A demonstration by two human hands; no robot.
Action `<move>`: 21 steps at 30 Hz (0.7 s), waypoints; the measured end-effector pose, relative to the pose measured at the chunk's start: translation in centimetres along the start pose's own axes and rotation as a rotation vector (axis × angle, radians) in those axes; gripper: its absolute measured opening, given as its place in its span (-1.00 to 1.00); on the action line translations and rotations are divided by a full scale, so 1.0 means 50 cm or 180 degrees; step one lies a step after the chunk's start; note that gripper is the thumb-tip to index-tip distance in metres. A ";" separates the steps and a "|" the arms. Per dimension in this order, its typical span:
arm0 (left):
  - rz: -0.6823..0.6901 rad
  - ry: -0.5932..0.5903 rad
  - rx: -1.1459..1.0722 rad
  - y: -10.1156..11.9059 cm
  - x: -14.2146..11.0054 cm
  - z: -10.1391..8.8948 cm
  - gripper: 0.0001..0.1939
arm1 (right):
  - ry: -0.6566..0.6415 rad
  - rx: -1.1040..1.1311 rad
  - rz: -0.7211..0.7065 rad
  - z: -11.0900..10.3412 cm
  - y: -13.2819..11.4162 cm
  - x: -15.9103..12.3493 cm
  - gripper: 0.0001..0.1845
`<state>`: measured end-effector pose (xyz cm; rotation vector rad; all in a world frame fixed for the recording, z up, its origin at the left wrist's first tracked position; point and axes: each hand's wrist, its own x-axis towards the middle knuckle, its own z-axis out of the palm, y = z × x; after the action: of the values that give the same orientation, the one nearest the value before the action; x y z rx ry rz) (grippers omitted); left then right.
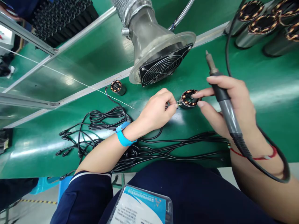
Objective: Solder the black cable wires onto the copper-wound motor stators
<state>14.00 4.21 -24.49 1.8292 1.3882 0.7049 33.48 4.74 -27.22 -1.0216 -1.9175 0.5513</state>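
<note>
A small motor stator (188, 98) with copper windings stands on the green belt (268, 84). My left hand (157, 110) is closed in a pinch on a thin wire lead right beside the stator's left edge. My right hand (230, 104) grips a soldering iron (221, 93) with its tip pointing up and away, while the forefinger and thumb reach to the stator's right side. A blue wrist strap (122, 134) sits on my left wrist.
A fume extractor hood with a fan grille (161, 53) hangs just behind the stator. Another stator (116, 87) stands further left. A bundle of black cables (130, 146) lies along the belt's near edge. Several larger wound stators (263, 25) stand at the top right.
</note>
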 end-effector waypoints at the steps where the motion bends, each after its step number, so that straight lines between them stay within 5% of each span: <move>1: -0.0019 0.0011 -0.0048 -0.002 0.000 0.002 -0.82 | -0.0088 0.0039 0.0008 -0.001 0.005 -0.001 -0.47; 14: 0.0059 0.0035 -0.0160 -0.009 0.000 0.002 -0.84 | -0.0523 -0.0572 -0.0138 0.039 -0.005 0.008 -0.54; 21: 0.0166 -0.0041 -0.0062 -0.015 -0.001 0.005 -0.82 | 0.0491 0.0025 0.0256 -0.015 -0.035 -0.063 -0.51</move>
<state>13.78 4.20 -25.24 1.8574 1.3250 0.7296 34.24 1.15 -27.15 -1.1078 -1.7439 0.5101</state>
